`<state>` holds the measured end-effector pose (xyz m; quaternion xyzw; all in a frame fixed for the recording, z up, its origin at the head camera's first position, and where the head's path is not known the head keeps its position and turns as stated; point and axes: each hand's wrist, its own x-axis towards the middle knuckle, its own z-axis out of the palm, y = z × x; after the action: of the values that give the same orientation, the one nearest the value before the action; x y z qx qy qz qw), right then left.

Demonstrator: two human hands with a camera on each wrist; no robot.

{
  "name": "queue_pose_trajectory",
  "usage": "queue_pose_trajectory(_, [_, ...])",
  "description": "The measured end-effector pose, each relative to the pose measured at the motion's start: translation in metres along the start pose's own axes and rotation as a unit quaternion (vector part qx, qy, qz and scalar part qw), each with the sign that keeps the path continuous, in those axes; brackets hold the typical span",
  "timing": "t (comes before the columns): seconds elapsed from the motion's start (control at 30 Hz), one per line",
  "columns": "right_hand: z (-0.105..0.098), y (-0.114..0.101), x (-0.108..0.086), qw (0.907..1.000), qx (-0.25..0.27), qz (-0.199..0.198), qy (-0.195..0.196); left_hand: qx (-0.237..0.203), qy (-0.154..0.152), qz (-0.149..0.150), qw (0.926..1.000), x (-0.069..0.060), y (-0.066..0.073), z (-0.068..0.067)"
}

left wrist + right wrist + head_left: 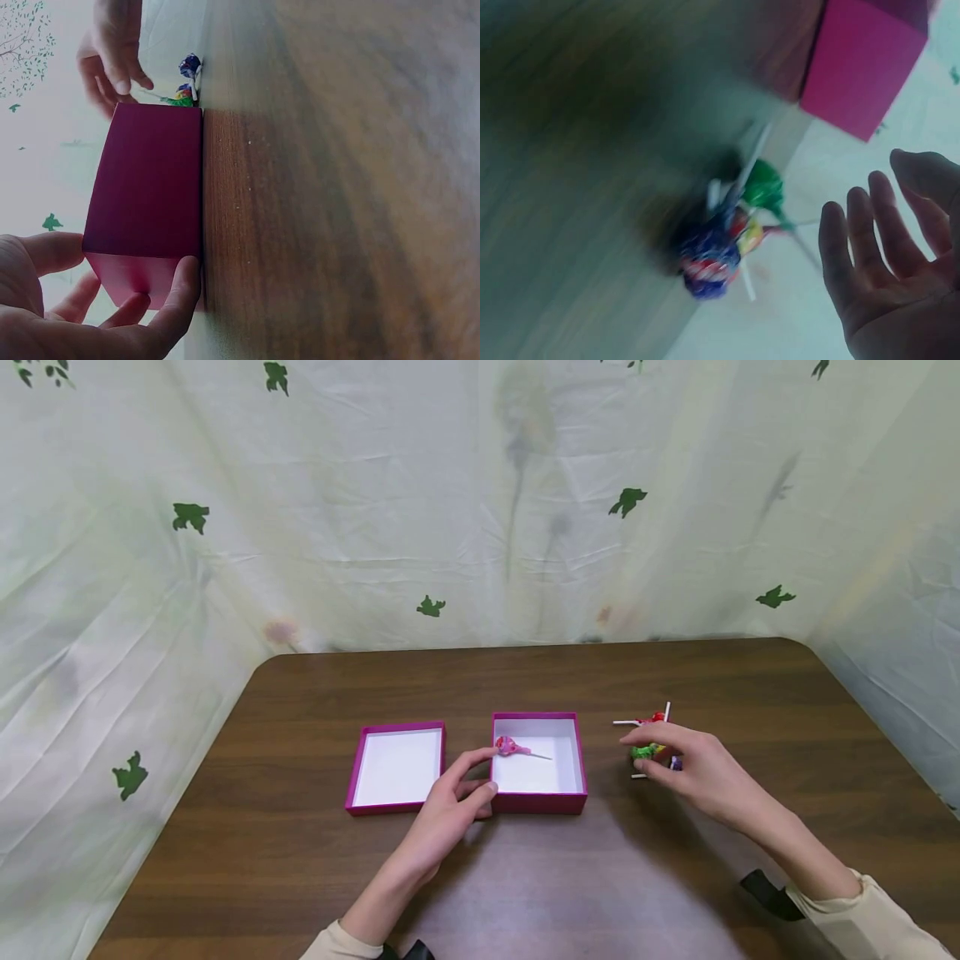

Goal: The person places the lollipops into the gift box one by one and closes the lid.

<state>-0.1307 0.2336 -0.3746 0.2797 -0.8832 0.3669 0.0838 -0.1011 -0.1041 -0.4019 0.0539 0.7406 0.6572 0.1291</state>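
Observation:
A magenta box (538, 803) with a white inside stands on the table and holds one pink lollipop (508, 746). My left hand (450, 806) touches the box's left side, its fingers spread along the wall and rim. In the left wrist view, fingertips of the left hand (112, 322) rest against the box (146, 180). Over at the right, my right hand (705, 768) hovers by a small pile of lollipops, partly hiding them. The right wrist view shows a blurred purple lollipop (707, 262) and a green lollipop (763, 184), with the right hand (892, 262) apart from them, fingers loosely bent and holding nothing.
Left of the box lies its shallow magenta lid (397, 768), white inside facing up. The brown wooden table (315, 693) reaches back to a pale curtain (360, 510) with green leaf shapes.

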Motion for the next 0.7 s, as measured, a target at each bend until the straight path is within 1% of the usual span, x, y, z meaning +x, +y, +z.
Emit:
queue_pose_trajectory(0.1, [-0.002,0.006,-0.002,0.9999,-0.012,0.01,-0.003,-0.001,0.0,0.002,1.0,0.0,0.0,0.0])
queue_pose_trajectory(0.17, [-0.003,0.01,-0.002,0.9997,-0.01,0.019,-0.01,-0.001,0.0,0.001,1.0,0.0,0.0,0.0])
queue_pose_trajectory(0.33, [-0.002,0.019,-0.001,0.9983,-0.025,0.043,-0.03,0.003,-0.001,-0.001,1.0,0.001,-0.001,-0.001])
queue_pose_trajectory(0.53, [0.0,0.029,0.0,0.9953,-0.047,0.067,-0.05,0.001,0.0,0.0,1.0,0.0,0.001,0.001])
queue_pose_trajectory(0.7, [0.005,0.032,0.003,0.9933,-0.043,0.085,-0.066,-0.004,0.0,-0.002,1.0,-0.001,0.001,0.0])
